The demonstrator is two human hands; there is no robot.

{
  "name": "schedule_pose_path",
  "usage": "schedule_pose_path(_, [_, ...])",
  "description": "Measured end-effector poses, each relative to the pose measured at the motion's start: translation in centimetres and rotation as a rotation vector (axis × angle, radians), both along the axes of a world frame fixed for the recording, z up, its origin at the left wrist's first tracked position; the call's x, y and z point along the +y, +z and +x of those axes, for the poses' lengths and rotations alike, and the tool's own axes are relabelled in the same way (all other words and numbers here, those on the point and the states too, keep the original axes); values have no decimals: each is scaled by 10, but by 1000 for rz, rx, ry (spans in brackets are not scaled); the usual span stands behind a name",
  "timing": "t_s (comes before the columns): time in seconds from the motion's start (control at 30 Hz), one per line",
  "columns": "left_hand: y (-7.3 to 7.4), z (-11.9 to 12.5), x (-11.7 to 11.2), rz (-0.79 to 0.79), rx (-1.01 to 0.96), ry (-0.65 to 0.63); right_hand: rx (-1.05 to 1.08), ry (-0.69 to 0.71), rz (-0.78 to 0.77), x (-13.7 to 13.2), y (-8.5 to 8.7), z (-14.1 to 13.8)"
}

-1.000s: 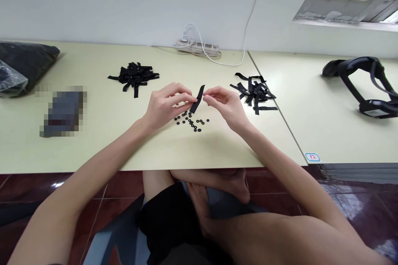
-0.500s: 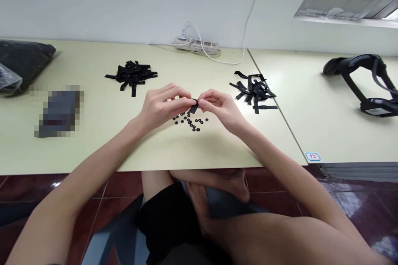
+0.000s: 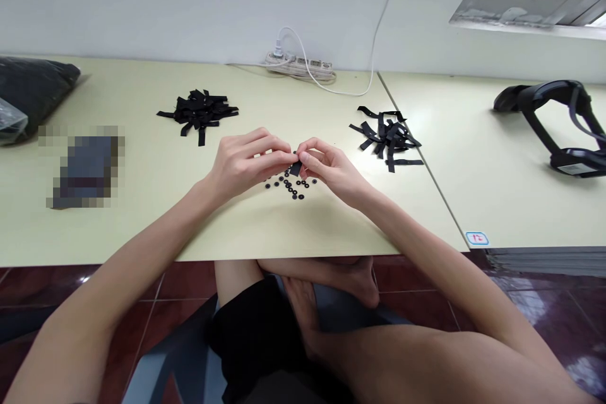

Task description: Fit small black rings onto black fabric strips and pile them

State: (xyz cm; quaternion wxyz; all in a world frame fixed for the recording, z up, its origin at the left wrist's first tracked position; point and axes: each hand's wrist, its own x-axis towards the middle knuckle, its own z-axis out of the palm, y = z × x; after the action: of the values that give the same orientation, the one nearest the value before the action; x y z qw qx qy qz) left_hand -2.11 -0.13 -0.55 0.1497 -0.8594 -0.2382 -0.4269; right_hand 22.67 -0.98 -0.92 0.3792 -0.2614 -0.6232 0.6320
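Between my two hands, a short black fabric strip (image 3: pixel 295 169) is held just above the table. My left hand (image 3: pixel 250 158) pinches it from the left with thumb and forefinger. From the right, my right hand (image 3: pixel 326 164) is closed on the same strip, its fingertips touching those of the left. Below lie several small round black snap-like pieces (image 3: pixel 294 192), scattered on the tabletop and partly covered by my left hand. Whether one of them is between my fingers is hidden.
A heap of black strips (image 3: pixel 201 110) lies back left, a looser heap (image 3: pixel 391 136) to the right. A power strip (image 3: pixel 299 66) with a white cable sits by the wall. A black headset (image 3: pixel 558 126) rests far right, a dark bag (image 3: pixel 33 98) far left, near a blurred dark object (image 3: pixel 89 167).
The strip has turned slightly between my fingertips, its free end showing wider. My right fingers have shifted a little left and curled further around it.
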Motion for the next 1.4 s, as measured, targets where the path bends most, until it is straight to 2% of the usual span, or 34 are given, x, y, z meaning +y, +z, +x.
schedule_pose_path(0.2, [2,-2,2,-51,-57,26,33,59,-43,-2,-3,1])
schedule_pose_path(0.37, [3,-3,3,-76,-113,-35,37,18,-4,-4,2,-3])
schedule_pose_path(0.57, [2,3,-3,-197,-102,53,28,-58,100,-4,1,-3])
schedule_pose_path(0.67, [5,9,-9,-337,-143,53,31,-116,159,-1,-3,-3])
schedule_pose_path(0.87, [9,23,-20,-868,-364,-36,67,-224,231,5,-8,-2])
schedule_pose_path(0.93, [8,25,-21,-977,-424,-52,72,-243,250,5,-10,-2])
schedule_pose_path(1.03, [8,25,-21,-1043,-414,-59,88,-266,275,6,-11,-2])
schedule_pose_path(1.2, [11,25,-23,-1065,-381,-31,91,-286,301,6,-11,-2])
schedule_pose_path(1.4, [12,31,-25,-1168,-448,-120,79,-261,286,3,-9,-4])
